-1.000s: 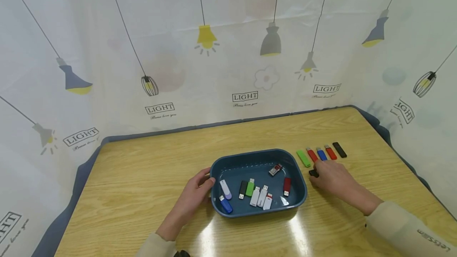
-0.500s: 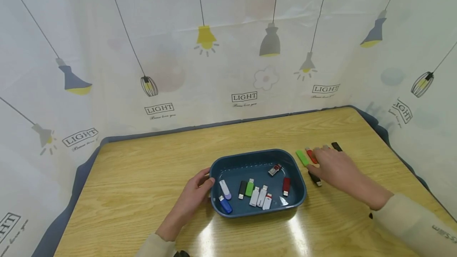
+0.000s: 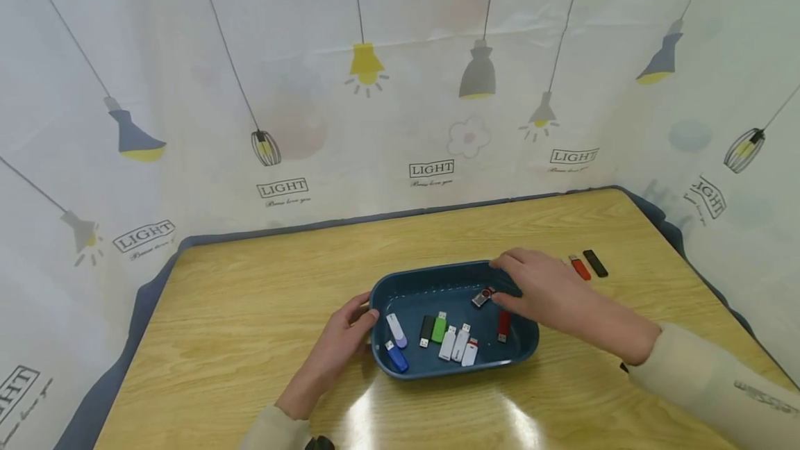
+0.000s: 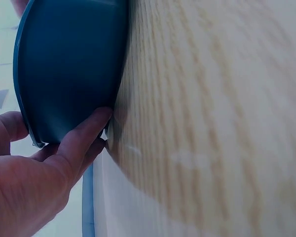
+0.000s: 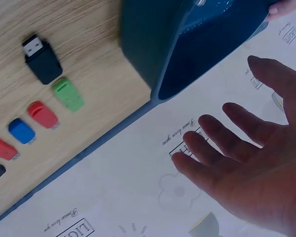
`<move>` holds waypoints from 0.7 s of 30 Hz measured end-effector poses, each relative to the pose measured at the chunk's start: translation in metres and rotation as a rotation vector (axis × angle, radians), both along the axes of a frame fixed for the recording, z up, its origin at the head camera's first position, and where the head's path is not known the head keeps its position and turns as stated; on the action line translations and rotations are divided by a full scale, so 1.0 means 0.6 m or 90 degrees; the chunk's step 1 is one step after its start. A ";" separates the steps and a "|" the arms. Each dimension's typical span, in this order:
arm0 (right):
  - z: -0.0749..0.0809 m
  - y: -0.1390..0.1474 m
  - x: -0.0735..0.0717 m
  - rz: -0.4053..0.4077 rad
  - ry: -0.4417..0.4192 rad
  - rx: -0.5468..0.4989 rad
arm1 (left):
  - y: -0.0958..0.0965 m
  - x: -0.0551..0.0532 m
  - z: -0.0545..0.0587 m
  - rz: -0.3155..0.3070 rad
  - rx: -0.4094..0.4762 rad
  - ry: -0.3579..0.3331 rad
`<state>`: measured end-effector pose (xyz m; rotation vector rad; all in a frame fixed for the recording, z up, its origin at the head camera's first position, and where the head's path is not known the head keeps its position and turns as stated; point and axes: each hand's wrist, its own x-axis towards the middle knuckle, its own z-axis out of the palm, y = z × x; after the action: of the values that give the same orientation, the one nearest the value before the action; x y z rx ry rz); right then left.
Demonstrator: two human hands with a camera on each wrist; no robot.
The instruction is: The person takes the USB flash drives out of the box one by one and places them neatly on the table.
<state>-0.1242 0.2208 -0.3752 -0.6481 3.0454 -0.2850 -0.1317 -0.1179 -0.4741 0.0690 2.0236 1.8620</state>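
A dark blue tray (image 3: 425, 289) stands on the table with several USB sticks lying inside. My left hand (image 3: 340, 333) holds its left end, thumb at the rim and fingers along the outer wall, as the left wrist view shows. Above the tray's right end is my right hand (image 3: 550, 292), fingers spread and nothing in them in the right wrist view. Below it lie a silver swivel USB stick (image 3: 481, 298) and a dark red USB stick (image 3: 503, 328). White sticks (image 3: 461, 343), a green stick (image 3: 439, 328), a black stick (image 3: 426, 332) and a blue stick (image 3: 396, 357) lie farther left.
Right of the tray, a row of USB sticks lies on the table (image 3: 262, 311): green (image 5: 68, 95), red (image 5: 43, 114), blue (image 5: 21, 131), another red (image 3: 580, 267) and black (image 3: 596, 263). Another black stick (image 5: 43, 61) lies nearer the tray. A lamp-print curtain (image 3: 387, 117) surrounds the table.
My right hand has let go of a black USB stick beside the row, then moved left over the tray's right end. The left hand has stayed on the tray.
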 end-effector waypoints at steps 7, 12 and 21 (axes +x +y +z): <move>-0.007 -0.019 -0.001 0.085 -0.031 0.020 | 0.000 -0.002 -0.002 -0.010 0.003 0.004; -0.018 -0.026 -0.008 0.134 -0.051 0.035 | -0.001 -0.002 -0.003 -0.009 0.003 0.004; -0.040 -0.049 -0.021 0.171 -0.062 0.064 | 0.000 0.000 0.000 -0.009 0.008 0.002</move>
<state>-0.1370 0.1917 -0.3990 -0.9901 2.8147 -0.1507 -0.1316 -0.1181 -0.4738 0.0892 2.0079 1.8671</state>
